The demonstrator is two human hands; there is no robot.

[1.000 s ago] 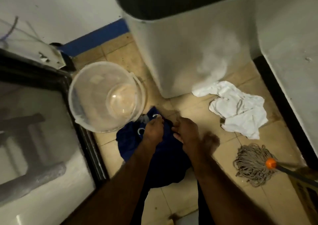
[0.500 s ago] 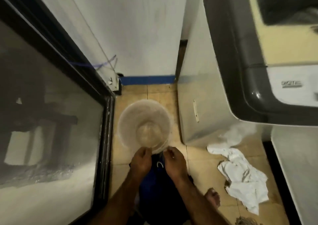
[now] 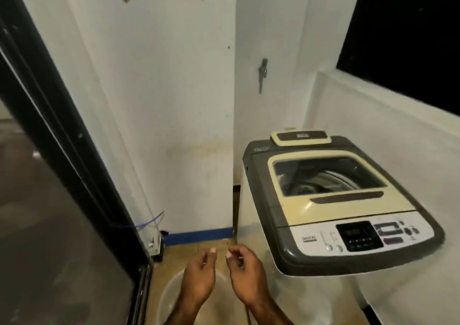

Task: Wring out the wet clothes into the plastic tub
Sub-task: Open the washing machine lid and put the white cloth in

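My left hand point(image 3: 199, 277) and my right hand point(image 3: 245, 275) are raised side by side at the bottom of the view. Their fingers are loosely curled and nothing shows in either hand. The translucent plastic tub point(image 3: 169, 297) stands on the tan tiled floor right beneath them, largely covered by my forearms, with only its left rim showing. The wet clothes are out of view.
A top-loading washing machine point(image 3: 336, 207) with a cream lid and grey rim stands close on the right. A black-framed glass door point(image 3: 74, 150) runs along the left. White walls with a blue baseboard point(image 3: 199, 234) close off the narrow floor strip ahead.
The view has swung up from the floor to the wall and washer top. My hands let go of the dark blue garment and rose above the tub; both garments left the view.
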